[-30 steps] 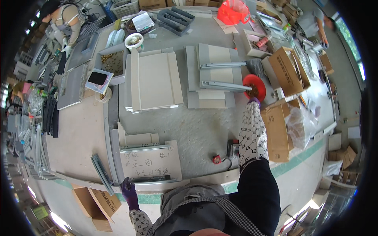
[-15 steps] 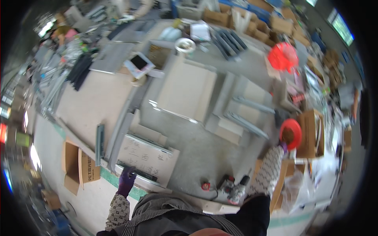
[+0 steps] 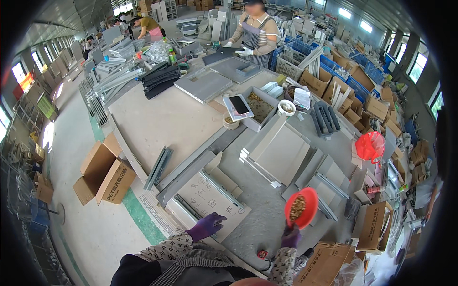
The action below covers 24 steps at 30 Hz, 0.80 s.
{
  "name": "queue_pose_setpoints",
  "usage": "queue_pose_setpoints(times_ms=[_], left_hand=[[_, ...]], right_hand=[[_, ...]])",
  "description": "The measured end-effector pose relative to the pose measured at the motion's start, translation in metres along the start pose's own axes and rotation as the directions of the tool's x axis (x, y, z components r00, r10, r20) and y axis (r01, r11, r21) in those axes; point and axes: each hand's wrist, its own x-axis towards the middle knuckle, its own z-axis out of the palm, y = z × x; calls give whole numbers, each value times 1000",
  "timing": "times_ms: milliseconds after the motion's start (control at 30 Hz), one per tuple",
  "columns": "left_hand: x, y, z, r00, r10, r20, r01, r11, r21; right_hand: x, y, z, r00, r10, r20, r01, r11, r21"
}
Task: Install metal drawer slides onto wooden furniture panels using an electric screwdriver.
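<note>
In purple gloves, both of my hands reach over the worktable. My right hand (image 3: 290, 236) grips the rim of a red plastic bowl (image 3: 310, 205), which is tilted and holds many small brass-coloured pieces (image 3: 297, 208), too small to name surely. Fingers stretched out, my left hand (image 3: 207, 226) hovers at the near edge of a pale panel (image 3: 215, 200) with handwriting on it, and nothing shows in it. Metal drawer slides (image 3: 188, 206) lie along that panel. Another pair of slides (image 3: 159, 168) rests on the board to its left.
An open cardboard box (image 3: 117, 180) stands on the floor at left. Stacked grey panels (image 3: 281, 152) lie mid-table, with a bin of small pieces (image 3: 261, 106) and a phone (image 3: 239, 104) beyond. Across the table a co-worker (image 3: 256, 35) handles a dark panel. More cartons (image 3: 374, 226) line the right.
My right hand has brought the red bowl inward from the far right. My left hand has shifted right across the panel. The view has turned and lifted, showing the co-workers.
</note>
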Motion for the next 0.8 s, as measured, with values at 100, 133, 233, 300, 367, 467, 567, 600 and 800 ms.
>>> queue_pose_setpoints(times_ms=[100,133,233,300,367,467,567,600,800], left_hand=[[6,-5,11,992,92,88,-95,995,32],[10,-12,16,983,143,115,-152,985,78],[42,-8,43,947,279,159,-310,925,222],[70,33,64,953,235,192,-277,932,234],[118,44,117,892,358,278,-417,888,194],[188,33,213,781,537,320,-620,731,286],[219,-25,242,922,371,108,-369,763,531],[215,-26,247,921,370,118,-374,765,525],[212,33,261,878,338,339,-478,646,595]], right_hand=[[-11,83,-32,839,-370,399,523,348,-778],[-12,100,-28,923,-208,324,375,296,-879],[-3,143,-35,981,-61,-185,-14,926,-378],[-8,148,-44,981,-107,-163,56,956,-289],[-21,139,-59,995,-85,-58,69,971,-231],[-67,146,-111,975,-1,224,84,928,-364],[-139,155,-146,917,400,-7,-392,895,-212],[-146,168,-200,904,428,17,-416,888,-194],[-207,119,-339,959,88,-271,-134,979,-156]])
